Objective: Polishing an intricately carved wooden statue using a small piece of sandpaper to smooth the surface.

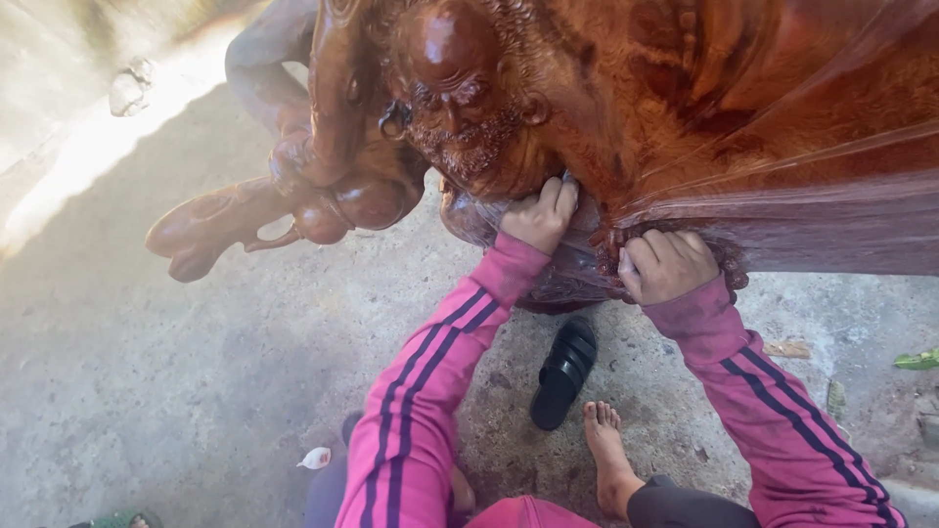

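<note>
A large glossy reddish-brown carved wooden statue (587,88) fills the top of the head view, partly covered in clear stretch wrap (831,205) pulled tight across its right side. My left hand (538,217) presses on the wrapped base of the carving, fingers curled on the film. Just to its right, my right hand (665,264) is clenched on a gathered bunch of the clear wrap against the carving. Both arms wear pink sleeves with dark stripes.
The statue stands on a rough concrete floor (176,381). A black sandal (564,374) lies under the carving beside my bare foot (608,460). A carved arm and gourd (235,220) stick out at left. Small litter (315,458) and green leaves (917,360) lie about.
</note>
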